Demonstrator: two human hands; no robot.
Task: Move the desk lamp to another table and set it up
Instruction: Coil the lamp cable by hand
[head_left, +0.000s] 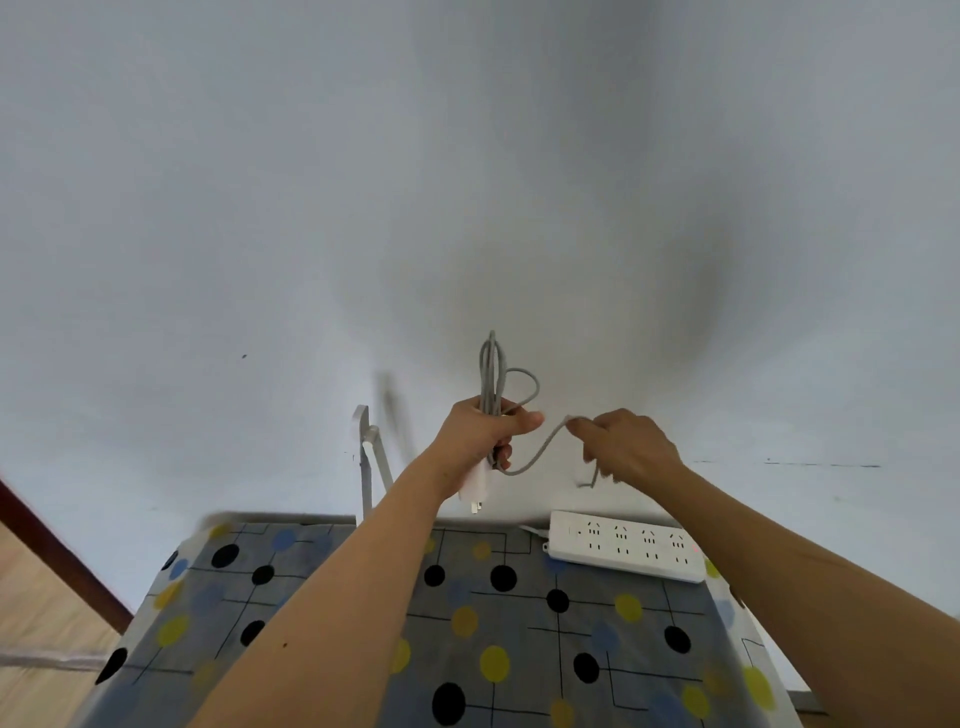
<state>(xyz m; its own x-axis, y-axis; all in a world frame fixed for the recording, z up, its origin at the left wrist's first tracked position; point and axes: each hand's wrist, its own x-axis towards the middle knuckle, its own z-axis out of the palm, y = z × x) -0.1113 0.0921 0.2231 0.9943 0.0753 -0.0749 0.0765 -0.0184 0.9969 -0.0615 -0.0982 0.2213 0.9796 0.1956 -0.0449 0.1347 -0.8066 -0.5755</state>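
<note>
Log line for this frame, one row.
left hand grips coiled cord, plug | right hand pinches loose strand | power strip sockets empty

home room: patterned tablecloth (519, 623), power strip (626, 545)

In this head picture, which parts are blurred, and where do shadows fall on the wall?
Head view: a soft dark shadow lies on the wall above the right hand; a blurred grey streak stands beside the lamp; the cable smears at its end below the right hand; the power strip is sharp; the wide lens splays the table edges.
</note>
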